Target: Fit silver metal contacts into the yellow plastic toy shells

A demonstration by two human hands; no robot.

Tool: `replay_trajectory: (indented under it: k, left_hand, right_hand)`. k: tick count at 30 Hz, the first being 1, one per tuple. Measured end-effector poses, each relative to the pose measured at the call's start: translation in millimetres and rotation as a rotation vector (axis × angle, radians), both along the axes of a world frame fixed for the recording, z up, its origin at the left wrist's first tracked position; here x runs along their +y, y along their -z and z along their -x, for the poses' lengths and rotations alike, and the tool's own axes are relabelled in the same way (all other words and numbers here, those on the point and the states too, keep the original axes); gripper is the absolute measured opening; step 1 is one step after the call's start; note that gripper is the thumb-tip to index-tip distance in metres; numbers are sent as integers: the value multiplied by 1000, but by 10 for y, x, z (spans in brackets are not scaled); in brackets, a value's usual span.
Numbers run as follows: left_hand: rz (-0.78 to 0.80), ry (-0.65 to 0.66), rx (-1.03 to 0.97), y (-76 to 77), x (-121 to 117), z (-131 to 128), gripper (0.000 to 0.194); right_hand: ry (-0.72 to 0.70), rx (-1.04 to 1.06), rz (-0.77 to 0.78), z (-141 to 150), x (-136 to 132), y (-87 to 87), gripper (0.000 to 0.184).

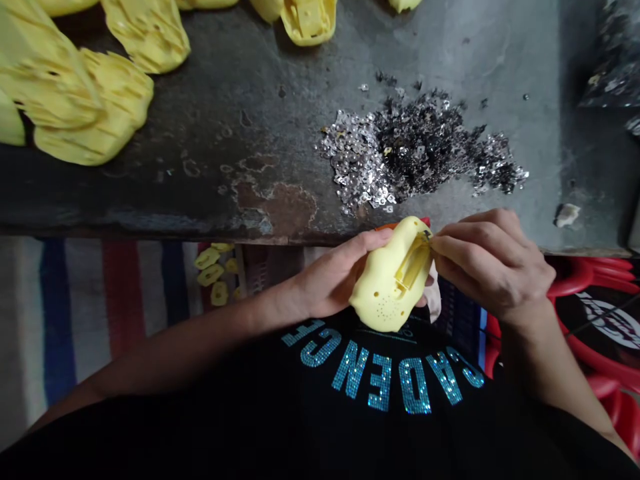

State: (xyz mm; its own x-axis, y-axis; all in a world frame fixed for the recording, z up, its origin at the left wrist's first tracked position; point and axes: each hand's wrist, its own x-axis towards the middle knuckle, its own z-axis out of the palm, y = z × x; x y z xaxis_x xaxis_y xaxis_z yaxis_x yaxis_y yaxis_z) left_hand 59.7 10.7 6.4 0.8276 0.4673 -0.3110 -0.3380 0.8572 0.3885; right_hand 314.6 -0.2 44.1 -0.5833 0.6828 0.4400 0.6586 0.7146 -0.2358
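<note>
My left hand (340, 273) grips the yellow plastic shell (377, 297); my right hand (493, 263) pinches narrowly at its slot (413, 263), where a twist could slip my fingers off.

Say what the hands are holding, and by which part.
A yellow plastic shell: the left hand grips its rounded side, while the right hand's fingers pinch its slotted end.
</note>
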Motion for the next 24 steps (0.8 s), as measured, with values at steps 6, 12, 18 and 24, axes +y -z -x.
replay_trajectory:
  k: [6,12,18,24]
  left_hand:
    - [15,-4,21,-4,-11,-24,80]
    - [-1,31,-4,2,5,16,92]
    - [-23,-5,47,-21,4,21,88]
    - [-29,-6,33,-35,-12,14,84]
  right_hand:
    - [5,-7,-1,7,-68,-7,29]
    - [105,160,37,47,-154,70,41]
    - [103,137,-29,99,-166,85,44]
    - [98,159,-60,138,-180,76,41]
